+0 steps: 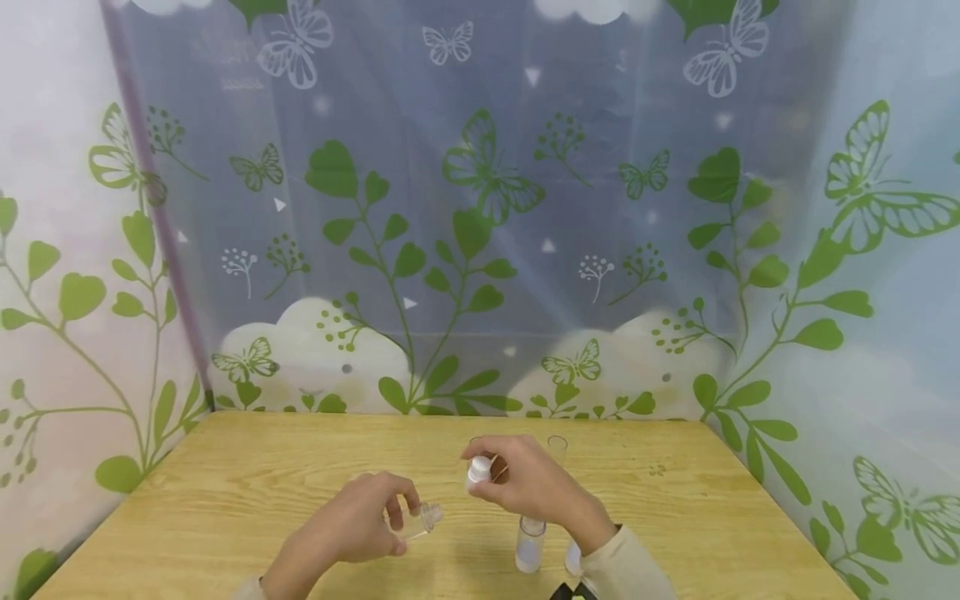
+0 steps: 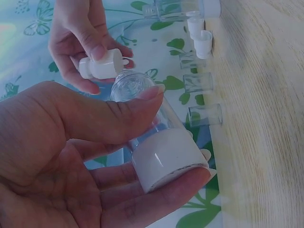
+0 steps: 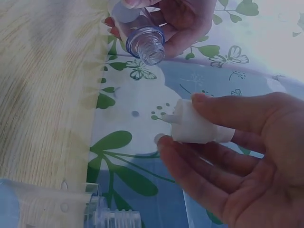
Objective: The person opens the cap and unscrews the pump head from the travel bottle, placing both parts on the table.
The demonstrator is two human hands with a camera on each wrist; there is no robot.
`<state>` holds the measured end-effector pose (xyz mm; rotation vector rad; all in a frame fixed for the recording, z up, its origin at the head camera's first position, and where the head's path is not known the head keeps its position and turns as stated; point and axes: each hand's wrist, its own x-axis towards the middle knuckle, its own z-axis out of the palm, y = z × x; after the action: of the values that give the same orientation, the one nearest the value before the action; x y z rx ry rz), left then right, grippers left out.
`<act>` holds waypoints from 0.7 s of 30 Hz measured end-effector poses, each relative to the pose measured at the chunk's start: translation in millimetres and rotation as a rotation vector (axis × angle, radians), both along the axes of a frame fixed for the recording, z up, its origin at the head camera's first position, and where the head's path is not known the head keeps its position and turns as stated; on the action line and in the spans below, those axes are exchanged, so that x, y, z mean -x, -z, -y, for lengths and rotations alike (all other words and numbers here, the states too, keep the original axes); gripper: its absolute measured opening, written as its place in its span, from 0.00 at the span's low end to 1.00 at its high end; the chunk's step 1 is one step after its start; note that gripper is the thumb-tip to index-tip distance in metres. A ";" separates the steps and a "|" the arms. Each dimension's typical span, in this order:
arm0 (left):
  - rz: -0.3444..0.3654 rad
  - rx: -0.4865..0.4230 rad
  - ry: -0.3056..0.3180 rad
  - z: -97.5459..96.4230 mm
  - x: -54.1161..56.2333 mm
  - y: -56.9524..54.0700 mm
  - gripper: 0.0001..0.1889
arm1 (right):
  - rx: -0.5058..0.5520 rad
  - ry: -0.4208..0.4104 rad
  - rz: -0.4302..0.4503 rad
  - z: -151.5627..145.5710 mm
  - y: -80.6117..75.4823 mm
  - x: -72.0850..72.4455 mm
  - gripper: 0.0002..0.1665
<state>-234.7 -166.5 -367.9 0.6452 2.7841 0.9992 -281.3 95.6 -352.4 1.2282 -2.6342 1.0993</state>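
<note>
My left hand (image 1: 367, 518) grips a clear bottle (image 1: 416, 523) tilted on its side, its bare threaded neck toward the right. In the left wrist view, thumb and fingers wrap this bottle, which has a white band (image 2: 164, 159) at its base. Between the thumb and fingers of my right hand (image 1: 532, 483) is a white pump top (image 1: 478, 473). A short stem (image 3: 169, 118) sticks out of the pump top in the right wrist view and points toward the bottle. Pump top and bottle neck are apart, both held above the table.
Another clear bottle (image 1: 529, 546) stands on the wooden table (image 1: 285, 450) below my right hand, with one more (image 1: 573, 558) partly behind the sleeve. Several clear caps (image 2: 205, 115) and small white pieces (image 2: 203, 45) stand farther back. Printed curtains (image 1: 480, 250) enclose the table.
</note>
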 end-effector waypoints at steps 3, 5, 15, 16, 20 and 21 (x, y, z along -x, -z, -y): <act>0.002 0.003 -0.002 -0.5 0.2 -0.3 0.19 | -0.024 0.021 -0.006 0.7 -0.9 1.3 0.15; 0.005 0.005 -0.004 -1.1 0.1 -0.6 0.19 | -0.044 0.034 -0.005 1.6 -2.1 2.5 0.13; 0.009 -0.002 -0.005 -1.3 -0.9 -0.4 0.19 | -0.147 0.072 -0.023 11.8 -15.6 4.9 0.17; 0.010 -0.004 -0.005 -1.0 -1.0 -0.5 0.19 | -0.162 0.073 -0.022 13.1 -16.8 4.8 0.18; 0.009 -0.008 -0.005 -0.8 -0.3 -0.4 0.19 | -0.219 0.077 0.006 17.6 -21.2 5.7 0.20; 0.007 -0.005 -0.005 -1.0 -0.1 -0.4 0.19 | -0.232 0.077 0.011 18.5 -22.2 6.0 0.20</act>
<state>-234.6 -165.5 -367.5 0.6341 2.7794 1.0076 -287.4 77.1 -330.2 1.1448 -2.8554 0.8093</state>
